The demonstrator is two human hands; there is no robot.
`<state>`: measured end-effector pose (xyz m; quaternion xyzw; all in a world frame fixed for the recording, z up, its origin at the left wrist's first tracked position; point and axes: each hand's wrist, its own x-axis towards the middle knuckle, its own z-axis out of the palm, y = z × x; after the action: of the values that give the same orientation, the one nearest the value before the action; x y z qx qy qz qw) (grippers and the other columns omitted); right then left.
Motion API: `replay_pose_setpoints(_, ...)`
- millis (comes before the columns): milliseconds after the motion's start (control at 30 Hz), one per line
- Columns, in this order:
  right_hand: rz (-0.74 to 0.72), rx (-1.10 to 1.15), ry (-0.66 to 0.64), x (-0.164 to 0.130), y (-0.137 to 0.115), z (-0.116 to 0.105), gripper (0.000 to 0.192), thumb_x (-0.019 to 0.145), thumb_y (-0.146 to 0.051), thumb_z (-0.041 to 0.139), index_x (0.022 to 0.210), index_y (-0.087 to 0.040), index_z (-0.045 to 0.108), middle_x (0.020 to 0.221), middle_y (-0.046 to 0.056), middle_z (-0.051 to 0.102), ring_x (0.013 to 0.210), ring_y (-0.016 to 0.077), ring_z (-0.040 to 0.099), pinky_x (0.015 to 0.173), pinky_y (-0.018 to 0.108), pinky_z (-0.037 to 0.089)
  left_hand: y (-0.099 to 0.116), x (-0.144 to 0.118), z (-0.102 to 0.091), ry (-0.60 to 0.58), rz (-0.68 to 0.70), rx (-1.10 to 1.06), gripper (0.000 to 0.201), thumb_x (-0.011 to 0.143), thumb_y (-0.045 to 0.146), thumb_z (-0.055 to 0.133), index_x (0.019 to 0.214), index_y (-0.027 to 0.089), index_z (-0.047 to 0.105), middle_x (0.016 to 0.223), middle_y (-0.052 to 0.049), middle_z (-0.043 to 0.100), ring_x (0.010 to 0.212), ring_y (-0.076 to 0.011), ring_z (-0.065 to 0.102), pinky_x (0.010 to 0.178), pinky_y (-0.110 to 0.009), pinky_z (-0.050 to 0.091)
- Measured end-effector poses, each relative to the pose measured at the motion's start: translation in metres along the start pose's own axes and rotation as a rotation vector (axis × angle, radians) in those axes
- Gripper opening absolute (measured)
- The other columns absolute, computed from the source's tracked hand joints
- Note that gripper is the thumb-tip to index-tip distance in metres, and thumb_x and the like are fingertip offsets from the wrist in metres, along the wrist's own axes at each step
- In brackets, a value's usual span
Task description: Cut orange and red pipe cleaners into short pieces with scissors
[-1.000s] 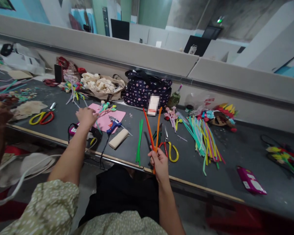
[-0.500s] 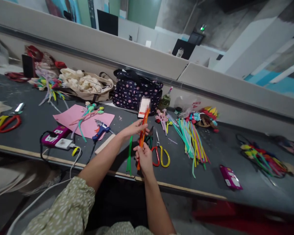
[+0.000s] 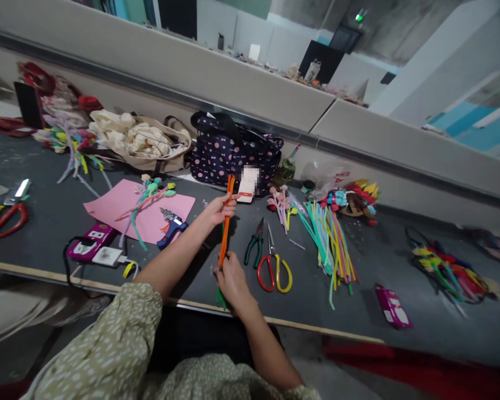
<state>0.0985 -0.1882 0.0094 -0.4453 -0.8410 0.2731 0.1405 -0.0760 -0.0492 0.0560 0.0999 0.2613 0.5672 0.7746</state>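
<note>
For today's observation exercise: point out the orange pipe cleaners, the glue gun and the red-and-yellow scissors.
orange pipe cleaners (image 3: pixel 224 233), head view, mid-length between the hands.
glue gun (image 3: pixel 171 226), head view, blue body.
red-and-yellow scissors (image 3: pixel 275 272), head view, where the handles meet.

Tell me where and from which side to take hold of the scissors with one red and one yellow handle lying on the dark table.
Grip the red and yellow scissors at the two handle loops, coming from the table's near edge. They lie flat with the loops toward the person and the shut blades pointing away, toward the bag. The right hand is closest but pinches the orange pipe cleaners, as does the left hand.
</note>
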Motion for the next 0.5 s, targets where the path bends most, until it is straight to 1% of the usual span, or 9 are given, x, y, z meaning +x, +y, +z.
replay_pose_setpoints(67, -0.004, -0.055, -0.065, 0.002, -0.007, 0.006, 0.032, 0.089, -0.017, 0.054, 0.12, -0.016, 0.061, 0.126, 0.017, 0.052, 0.11, 0.0275, 0.06, 0.09, 0.039, 0.051, -0.002, 0.004, -0.01, -0.024, -0.008, -0.046, 0.033, 0.102, 0.028, 0.033, 0.093, 0.01, 0.059, 0.057, 0.005, 0.033, 0.041, -0.005, 0.028, 0.035, -0.011, 0.022)
replay_pose_setpoints(133, 0.005, -0.11, -0.115, 0.006, -0.014, 0.009, 0.028, 0.09, -0.017, 0.052, 0.116, -0.018, 0.062, 0.124, 0.015, 0.053, 0.105, 0.0265, 0.061, 0.086, 0.037, 0.052, -0.003, 0.005, -0.016, -0.046, -0.014, -0.107, 0.033, 0.102, 0.029, 0.034, 0.095, 0.01, 0.059, 0.058, 0.004, 0.033, 0.042, -0.0052, 0.029, 0.035, -0.012, 0.023)
replay_pose_setpoints(267, 0.067, -0.251, -0.185, 0.018, -0.019, 0.005, 0.029, 0.088, -0.007, 0.047, 0.113, -0.016, 0.06, 0.119, 0.014, 0.054, 0.096, 0.0235, 0.063, 0.079, 0.033, 0.053, -0.007, 0.002, -0.018, -0.062, -0.014, -0.193, 0.034, 0.103, 0.028, 0.031, 0.099, 0.011, 0.06, 0.06, 0.004, 0.033, 0.043, -0.0059, 0.029, 0.034, -0.012, 0.023)
replay_pose_setpoints(367, 0.123, -0.278, -0.187, 0.024, -0.008, -0.005, 0.03, 0.088, -0.003, 0.044, 0.111, -0.015, 0.058, 0.111, 0.012, 0.056, 0.088, 0.0207, 0.064, 0.074, 0.03, 0.051, -0.01, -0.001, -0.017, -0.085, -0.039, -0.15, 0.036, 0.103, 0.029, 0.03, 0.102, 0.01, 0.061, 0.061, 0.004, 0.032, 0.043, -0.0063, 0.029, 0.034, -0.012, 0.023)
replay_pose_setpoints(433, 0.131, -0.225, -0.146, 0.025, 0.006, -0.015, 0.028, 0.089, -0.003, 0.043, 0.108, -0.016, 0.057, 0.107, 0.01, 0.057, 0.086, 0.0192, 0.063, 0.074, 0.029, 0.051, -0.011, -0.002, -0.018, -0.116, -0.047, -0.104, 0.038, 0.104, 0.029, 0.028, 0.103, 0.01, 0.061, 0.061, 0.004, 0.033, 0.043, -0.0065, 0.03, 0.034, -0.013, 0.024)
replay_pose_setpoints(500, 0.115, -0.155, -0.078, 0.023, 0.02, -0.024, 0.024, 0.089, -0.005, 0.045, 0.106, -0.017, 0.057, 0.105, 0.008, 0.057, 0.089, 0.0184, 0.063, 0.077, 0.028, 0.05, -0.009, -0.004, -0.019, -0.152, -0.033, -0.076, 0.043, 0.104, 0.029, 0.024, 0.103, 0.009, 0.062, 0.061, 0.003, 0.033, 0.042, -0.0063, 0.03, 0.033, -0.013, 0.024)
